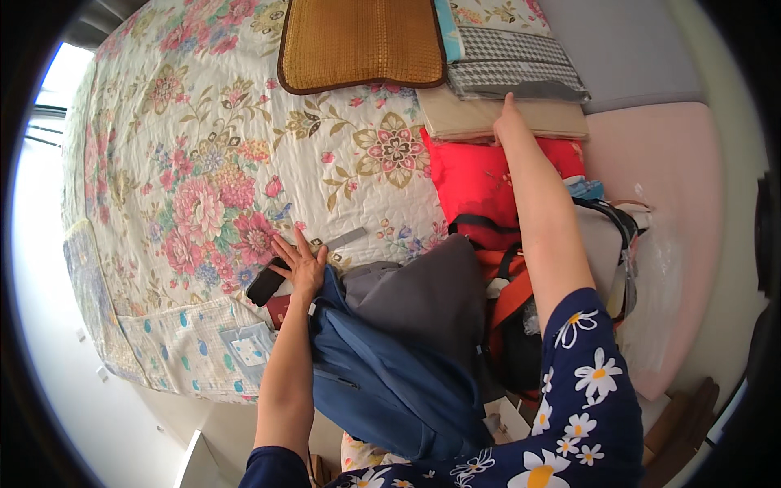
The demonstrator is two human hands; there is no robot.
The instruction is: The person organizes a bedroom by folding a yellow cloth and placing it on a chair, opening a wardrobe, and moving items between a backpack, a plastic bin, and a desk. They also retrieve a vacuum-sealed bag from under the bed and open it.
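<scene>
My left hand (302, 262) rests with spread fingers on the floral quilted bedspread (335, 201), just right of a black smartphone (266, 283) and near a flat grey strip (346, 238). My right hand (507, 120) reaches over a folded beige cloth (464, 116), its index finger extended to the edge of a plastic-wrapped houndstooth fabric pack (518, 58). Whether it grips the beige cloth's edge is unclear. Below the cloth lies a red pillow (470, 177), partly hidden by my right forearm. A blue garment (384, 372) and a dark grey cloth (421, 293) lie between my arms.
A brown woven mat (363, 43) lies at the top. Orange and black straps (509, 293) and a clear plastic wrapper (656, 293) are at the right, beside the pink padded headboard panel (659, 158). A dotted cloth (183, 348) covers the bed's lower left edge.
</scene>
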